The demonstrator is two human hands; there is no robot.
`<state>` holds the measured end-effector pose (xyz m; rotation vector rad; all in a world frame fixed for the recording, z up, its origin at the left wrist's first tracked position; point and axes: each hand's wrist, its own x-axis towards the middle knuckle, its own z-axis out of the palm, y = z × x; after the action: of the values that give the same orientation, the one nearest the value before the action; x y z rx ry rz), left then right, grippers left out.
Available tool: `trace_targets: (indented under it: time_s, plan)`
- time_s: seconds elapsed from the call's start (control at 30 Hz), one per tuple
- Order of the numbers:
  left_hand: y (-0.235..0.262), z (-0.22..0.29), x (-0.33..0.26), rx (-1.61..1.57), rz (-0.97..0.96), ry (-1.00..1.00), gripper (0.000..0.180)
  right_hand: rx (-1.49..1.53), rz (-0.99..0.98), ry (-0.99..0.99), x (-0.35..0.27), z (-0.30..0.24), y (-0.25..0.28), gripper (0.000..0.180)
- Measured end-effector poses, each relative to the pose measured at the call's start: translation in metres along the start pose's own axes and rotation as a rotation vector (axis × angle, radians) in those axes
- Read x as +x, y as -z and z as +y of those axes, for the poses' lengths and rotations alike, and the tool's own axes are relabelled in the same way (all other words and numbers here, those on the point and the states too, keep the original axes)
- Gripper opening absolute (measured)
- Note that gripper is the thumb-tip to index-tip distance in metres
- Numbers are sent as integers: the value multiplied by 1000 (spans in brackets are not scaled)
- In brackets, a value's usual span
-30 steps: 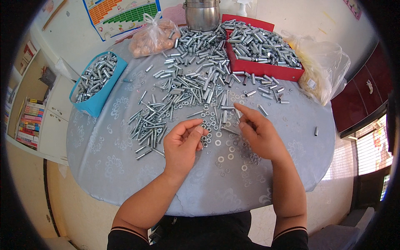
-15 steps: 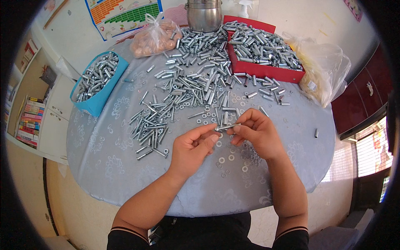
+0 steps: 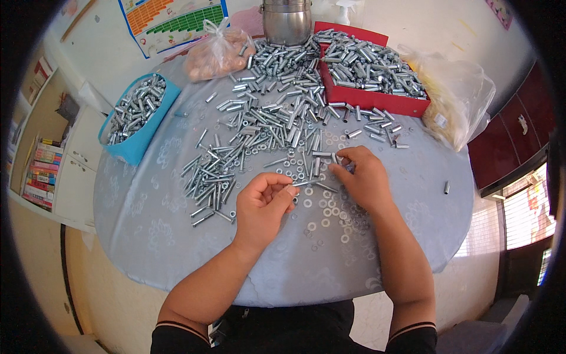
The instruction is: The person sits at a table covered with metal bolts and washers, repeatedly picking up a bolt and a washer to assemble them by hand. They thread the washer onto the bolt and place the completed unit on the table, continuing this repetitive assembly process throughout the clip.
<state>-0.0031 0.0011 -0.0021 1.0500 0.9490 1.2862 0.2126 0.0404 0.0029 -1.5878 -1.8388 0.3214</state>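
Note:
My left hand (image 3: pixel 264 203) is closed in a pinch on a slim metal bolt (image 3: pixel 304 183), whose shank points right from the fingertips. To the right, the thumb and forefinger of my right hand (image 3: pixel 362 177) close round a short shiny metal sleeve (image 3: pixel 335 158) at the near edge of the pile. Under and between the hands lie another sleeve (image 3: pixel 326 187), several flat washers (image 3: pixel 326 212) and nuts. Loose bolts (image 3: pixel 206 174) are heaped to the left of my left hand. Farther off, the heap is mostly sleeves (image 3: pixel 295 112).
A blue box (image 3: pixel 141 141) full of sleeves stands at the left, a red box (image 3: pixel 377 103) of them at the back right. Plastic bags (image 3: pixel 215 56) and a steel pot (image 3: pixel 287 23) stand at the back. One lone sleeve (image 3: pixel 447 187) lies near the table's right edge.
My right hand has let go of the bolt and moved up and away to a sleeve by the pile. My left hand has drawn slightly left and nearer, keeping the bolt.

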Motion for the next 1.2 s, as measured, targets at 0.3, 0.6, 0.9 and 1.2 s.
trace_targets:
  time_s: [0.3, 0.6, 0.9, 1.2]
  plan:
    - [3, -1, -1, -12, -2, -12, 12, 597, -179, -181, -7, -13, 6, 28]
    - [4, -2, 0, -7, 32, -13, 11, 921, -156, -296, -13, -30, 14, 19]
    - [2, 2, 0, 25, 44, 20, 12, 941, -259, -305, -15, -31, 15, 20]
    - [2, 1, -2, 0, -30, 90, 24, 643, -226, 46, -16, -27, 12, 20]
